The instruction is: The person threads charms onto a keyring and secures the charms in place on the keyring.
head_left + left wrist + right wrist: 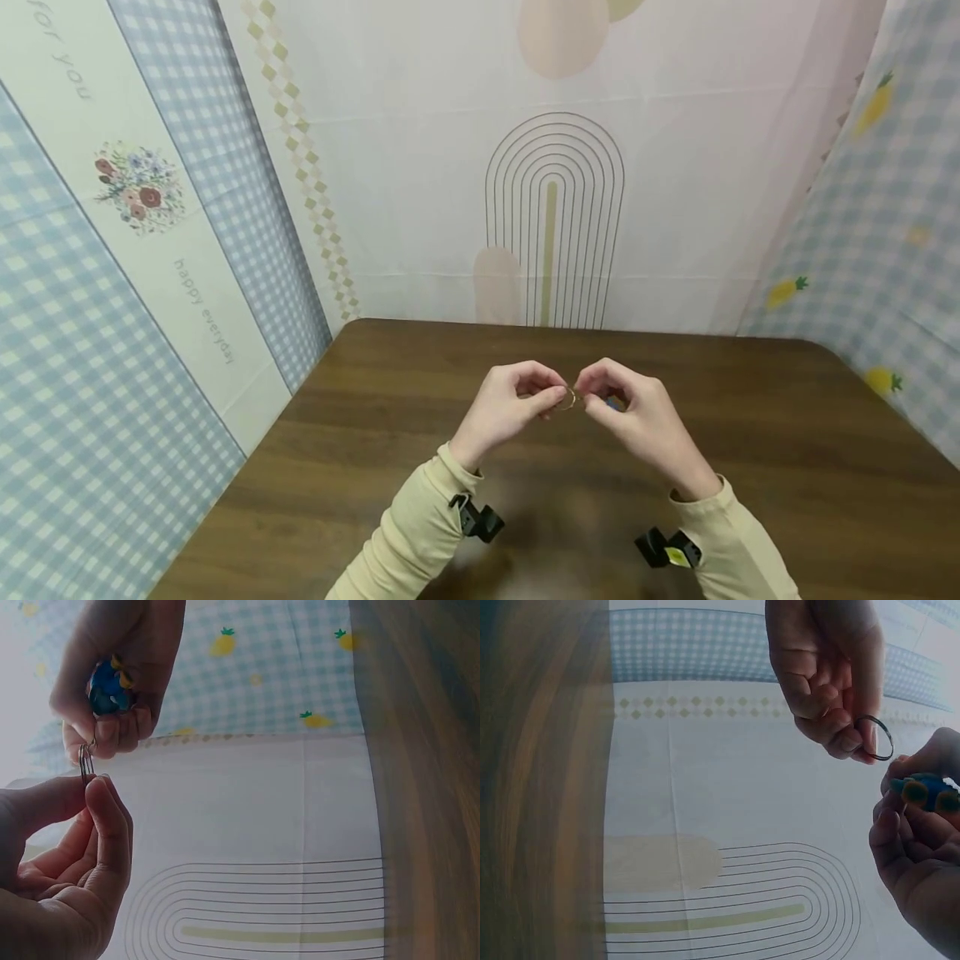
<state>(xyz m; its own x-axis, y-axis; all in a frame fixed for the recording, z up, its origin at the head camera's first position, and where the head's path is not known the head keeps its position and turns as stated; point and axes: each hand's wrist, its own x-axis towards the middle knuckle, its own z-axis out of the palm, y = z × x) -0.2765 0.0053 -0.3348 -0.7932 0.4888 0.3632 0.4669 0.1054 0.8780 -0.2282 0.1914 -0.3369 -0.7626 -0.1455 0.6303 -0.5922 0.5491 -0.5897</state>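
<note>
Thin metal split ring [573, 402] stands between the two hands, held above the table. My left hand [504, 410] pinches it between thumb and index finger; in the left wrist view the ring's [86, 766] coils look slightly spread. Facing it, my right hand [647, 415] has its thumb and fingertips right at the ring's far side, around a small metal link [94, 739]. A small blue figure charm [109, 688] with orange-yellow round parts sits within the curled right hand. In the right wrist view the charm [930, 792] shows above the palm, partly covered by fingers.
The brown wooden table [360, 433] lies below both hands. A white patterned cloth [420, 192] hangs behind it, with blue checked cloths [135, 350] at the sides. Black wrist cameras [480, 521] are strapped over both cream sleeves [420, 529].
</note>
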